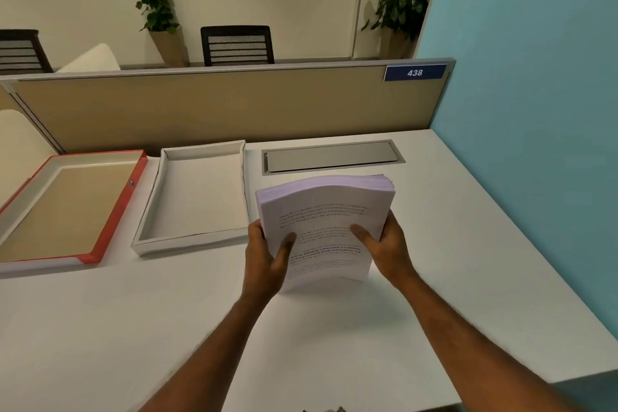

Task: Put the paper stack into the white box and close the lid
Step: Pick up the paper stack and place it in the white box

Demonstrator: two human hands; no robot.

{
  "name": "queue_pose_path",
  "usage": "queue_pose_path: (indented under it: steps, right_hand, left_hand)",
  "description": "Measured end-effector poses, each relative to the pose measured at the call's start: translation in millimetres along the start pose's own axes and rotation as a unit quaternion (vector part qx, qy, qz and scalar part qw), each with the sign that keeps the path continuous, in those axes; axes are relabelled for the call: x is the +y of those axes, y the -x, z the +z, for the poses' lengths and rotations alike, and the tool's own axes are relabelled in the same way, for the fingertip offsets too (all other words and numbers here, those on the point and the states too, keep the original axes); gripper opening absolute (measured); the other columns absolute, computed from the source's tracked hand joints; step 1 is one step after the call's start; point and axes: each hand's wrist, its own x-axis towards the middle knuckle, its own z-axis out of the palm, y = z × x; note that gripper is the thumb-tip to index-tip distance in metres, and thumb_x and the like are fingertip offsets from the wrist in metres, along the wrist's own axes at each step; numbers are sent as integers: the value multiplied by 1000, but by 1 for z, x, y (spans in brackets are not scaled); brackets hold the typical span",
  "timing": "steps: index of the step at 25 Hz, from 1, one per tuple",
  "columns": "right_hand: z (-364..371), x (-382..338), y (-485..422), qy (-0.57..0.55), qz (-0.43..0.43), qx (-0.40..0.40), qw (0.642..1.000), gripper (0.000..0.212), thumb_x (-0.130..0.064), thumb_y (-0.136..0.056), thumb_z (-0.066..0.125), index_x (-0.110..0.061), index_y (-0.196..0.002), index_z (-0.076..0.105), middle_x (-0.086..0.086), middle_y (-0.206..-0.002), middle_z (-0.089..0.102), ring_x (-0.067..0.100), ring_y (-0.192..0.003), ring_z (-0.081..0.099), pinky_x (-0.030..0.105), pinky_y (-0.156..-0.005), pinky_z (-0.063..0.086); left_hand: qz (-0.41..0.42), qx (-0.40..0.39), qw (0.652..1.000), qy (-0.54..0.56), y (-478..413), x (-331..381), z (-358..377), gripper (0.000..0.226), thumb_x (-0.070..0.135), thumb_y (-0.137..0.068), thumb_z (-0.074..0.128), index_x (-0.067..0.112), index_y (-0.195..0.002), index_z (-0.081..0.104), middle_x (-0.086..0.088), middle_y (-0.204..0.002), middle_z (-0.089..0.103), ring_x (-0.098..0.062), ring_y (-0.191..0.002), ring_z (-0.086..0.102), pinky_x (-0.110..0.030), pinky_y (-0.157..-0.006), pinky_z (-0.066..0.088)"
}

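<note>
One camera only, worn on the head. Looks forward and down from above the white desk (pixel 167 328). Wide view, so straight edges bend near the sides. Close to the two arms, which reach in from the bottom edge. Left hand (pixel 267 257) and right hand (pixel 384 244) sit near the middle, with the paper stack (pixel 324 211) just past them. White box (pixel 197 197) and red-edged lid (pixel 67 207) lie to the left, a bit farther off. Farther back, the tan divider (pixel 217 107) crosses the whole view. Over it, far away, a black chair (pixel 237 45) and two plants by the wall. Blue wall (pixel 535 110) fills the right side.
</note>
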Motion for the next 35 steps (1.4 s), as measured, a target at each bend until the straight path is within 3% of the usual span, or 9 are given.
queue_pose_path:
  steps: [4,7,11,15,21,25,29,32,35]
  right_hand:
    - [18,-61,-18,-2,-28,162,986,43,-63,-73,62,-27,-96,59,-1,-86,67,15,-75,67,19,-60,55]
    - [32,-82,-30,34,-15,259,965,37,-57,-76,68,-21,-79,57,-6,-71,61,15,-65,62,19,-57,50]
    - [33,-78,-35,47,-14,264,963,20,-34,-84,69,-18,-80,57,-11,-69,58,14,-63,60,19,-54,47]
    - [32,-74,-35,51,-46,266,962,16,-28,-91,60,-16,-81,56,-5,-71,59,14,-64,61,7,-48,44]
    - [29,-72,-33,5,-47,245,968,26,-38,-96,45,-15,-89,54,-5,-74,58,19,-71,62,24,-56,49]
    - [19,-24,-10,-62,-86,107,989,57,-58,-88,42,-13,-121,47,1,-101,63,7,-84,66,20,-63,55]
    - [16,28,13,26,-37,40,998,32,-29,-88,63,-32,-114,43,-13,-106,60,-6,-93,63,29,-74,59]
    - [19,32,13,29,-49,58,997,27,-26,-89,59,-24,-110,43,-13,-104,60,-5,-93,62,31,-75,57]
    - [18,35,18,29,-68,68,995,26,-25,-89,58,-27,-110,43,-13,-104,61,-5,-93,62,23,-77,55]
  left_hand:
    - [-30,153,985,71,-28,57,10,43,49,-89,47,8,-100,55,5,-80,56,-5,-71,58,-10,-55,44]
    - [-125,225,965,45,-47,74,22,44,55,-90,49,13,-89,62,2,-78,60,-12,-74,57,-21,-59,44]
    - [-137,232,963,27,-55,69,26,25,37,-93,49,18,-92,66,1,-82,64,-19,-82,62,-24,-56,44]
    - [-120,239,963,20,-55,69,23,32,30,-96,43,16,-94,72,-3,-88,67,-20,-81,61,-24,-55,43]
    - [-77,223,971,44,-50,73,16,51,40,-101,29,15,-85,71,-1,-77,66,-16,-74,62,-15,-52,43]
    - [26,81,993,83,-26,34,7,52,58,-89,35,13,-109,52,3,-93,61,-6,-84,63,-15,-62,51]
    - [-24,-40,999,14,11,-12,9,31,26,-96,51,21,-118,30,18,-110,49,-2,-99,57,-11,-74,54]
    - [-20,-38,999,-5,19,-16,12,27,10,-97,44,18,-115,27,18,-109,44,-4,-101,54,-8,-71,53]
    - [-11,-32,999,-8,19,-16,11,28,8,-97,45,18,-116,26,21,-109,42,8,-103,52,-6,-72,51]
